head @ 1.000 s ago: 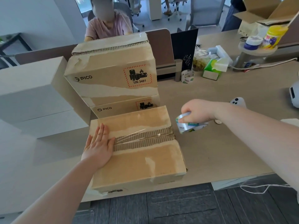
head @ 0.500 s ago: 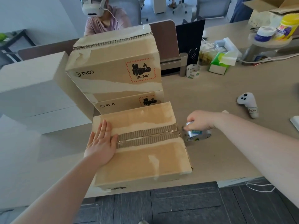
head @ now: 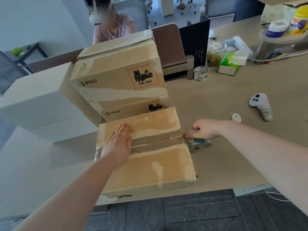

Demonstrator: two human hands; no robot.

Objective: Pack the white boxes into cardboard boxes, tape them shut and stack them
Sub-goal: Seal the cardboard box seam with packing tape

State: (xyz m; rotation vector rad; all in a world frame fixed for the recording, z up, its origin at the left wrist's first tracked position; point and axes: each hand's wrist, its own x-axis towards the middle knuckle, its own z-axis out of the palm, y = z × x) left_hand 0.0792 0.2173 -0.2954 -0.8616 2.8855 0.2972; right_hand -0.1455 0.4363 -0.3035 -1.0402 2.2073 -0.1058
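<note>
L hand flat on corrugated cardboard box seam; R hand gripping round tape roll.

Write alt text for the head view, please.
A left hand presses flat on a closed cardboard box while the right hand holds a tape roll at the seam's right end. Two taped boxes stand stacked behind.

Three cardboard boxes: one in front and two stacked behind it, upper on lower. Two white boxes, stacked at the left. Two tape rolls, one beside the front box and one farther back. One white controller. One tissue box.
</note>
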